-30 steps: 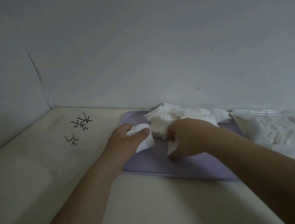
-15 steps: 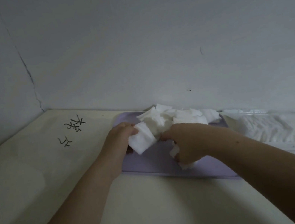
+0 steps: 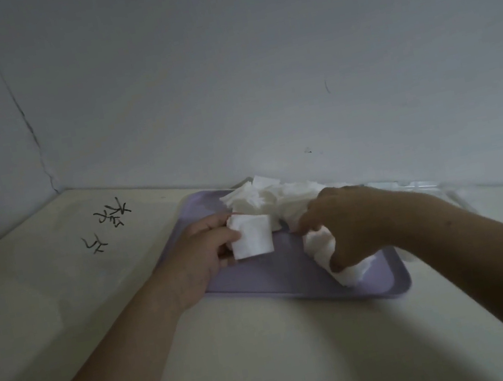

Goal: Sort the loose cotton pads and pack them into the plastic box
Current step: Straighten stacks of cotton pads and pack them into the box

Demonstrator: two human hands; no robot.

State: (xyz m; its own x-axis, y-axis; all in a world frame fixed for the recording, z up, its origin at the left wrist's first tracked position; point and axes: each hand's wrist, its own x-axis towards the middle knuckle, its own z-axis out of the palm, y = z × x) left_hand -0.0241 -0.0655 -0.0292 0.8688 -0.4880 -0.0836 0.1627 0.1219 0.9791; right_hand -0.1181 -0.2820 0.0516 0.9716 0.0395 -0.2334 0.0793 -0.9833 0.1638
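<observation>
Fingers (image 3: pixel 215 223) of the person's left hand (image 3: pixel 201 256), just right of the black handwritten marks (image 3: pixel 111 221) on the cream tabletop (image 3: pixel 62 307), are curled behind a square white cotton pad (image 3: pixel 251 237), with the thumb pressed on its front face, so the pad is pinched upright above the left end of the flat lavender plastic tray (image 3: pixel 294 287). From where I stand I cannot tell whether that square is one pad or a few held together. The wrist lies across the tray's near left edge and the forearm runs back over the table. Behind the hand, against the grey-blue wall (image 3: pixel 256 72), a heap of loose white cotton pads (image 3: pixel 271 197) sits on the far side of the tray, the pads lying at all angles on one another. To the right of the held square, the right hand (image 3: pixel 350 226) comes in palm down over the tray; its fingers are bent and its thumb tucked under, gripping a crumpled bunch of white cotton pads (image 3: pixel 318 245) that spills out below the palm onto the tray floor. One fingertip points left towards the heap. Farthest right, the clear plastic box (image 3: pixel 420 185) rests on the table by the wall, just past the tray's far right corner, mostly hidden behind the right forearm; what it holds I cannot make out.
</observation>
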